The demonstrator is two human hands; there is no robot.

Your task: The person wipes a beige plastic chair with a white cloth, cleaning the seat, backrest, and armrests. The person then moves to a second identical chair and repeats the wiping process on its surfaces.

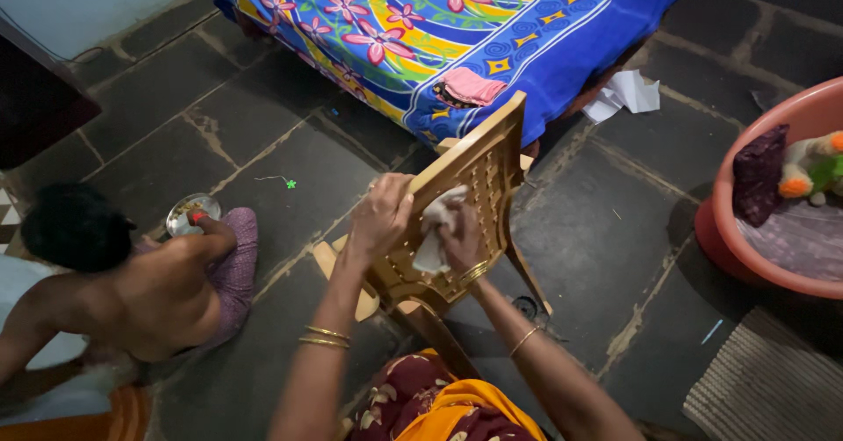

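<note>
A tan plastic chair (465, 204) is tipped over on the dark stone floor (263, 142), just in front of a bed (457, 19) covered with a bright flowered sheet. The top edge of the chair's back is gripped by the left hand (379, 217), fingers closed over the rim, so the chair is held tilted and steady. A pale cloth (436, 234) is pressed against the perforated back by the right hand (458, 241), the fingers bunched tight around it.

The wiping appears to be partway done. For a clean result, the chair should be kept braced by the left hand so that it is not rocked by the rubbing, and the cloth should be drawn along the rows of holes, where dirt is likely to be lodged. The cloth would best be refolded to a fresh face once soiled.

A child (132, 292) is seated on the floor to the left beside a small steel plate (189, 213), well apart from the chair. A pink tub (738, 230) holding toys and cloth stands at the right.
</note>
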